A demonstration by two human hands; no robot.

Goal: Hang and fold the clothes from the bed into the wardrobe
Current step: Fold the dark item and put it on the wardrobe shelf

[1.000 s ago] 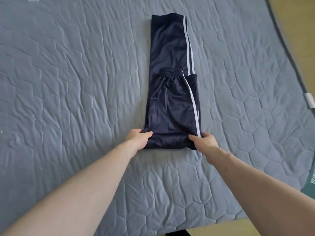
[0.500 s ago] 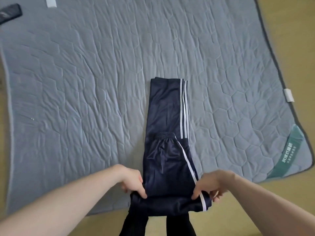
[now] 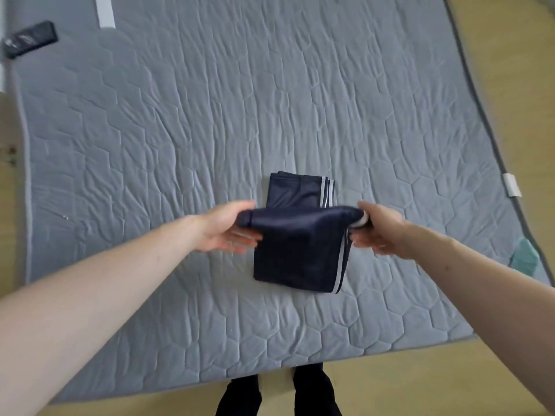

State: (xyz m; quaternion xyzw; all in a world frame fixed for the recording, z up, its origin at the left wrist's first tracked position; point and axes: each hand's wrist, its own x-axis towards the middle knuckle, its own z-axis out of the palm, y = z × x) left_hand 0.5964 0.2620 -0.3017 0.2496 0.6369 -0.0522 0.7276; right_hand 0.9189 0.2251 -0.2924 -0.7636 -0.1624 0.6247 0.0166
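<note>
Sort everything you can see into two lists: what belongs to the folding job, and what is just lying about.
Part of the job:
navy striped trousers
left hand
right hand
grey quilted bed cover

Lying about:
dark flat object at the far left corner
white tag at the right edge

The bed (image 3: 210, 130) is covered by a grey quilted pad stitched in a honeycomb pattern, creased all over. Near the middle, toward the near edge, lie dark navy trousers (image 3: 300, 259) with white side stripes, folded over on themselves. A small dark object (image 3: 30, 39) rests at the far left corner. A white strap (image 3: 105, 10) crosses the far edge, and a white tag (image 3: 512, 184) sits on the right edge.
</note>
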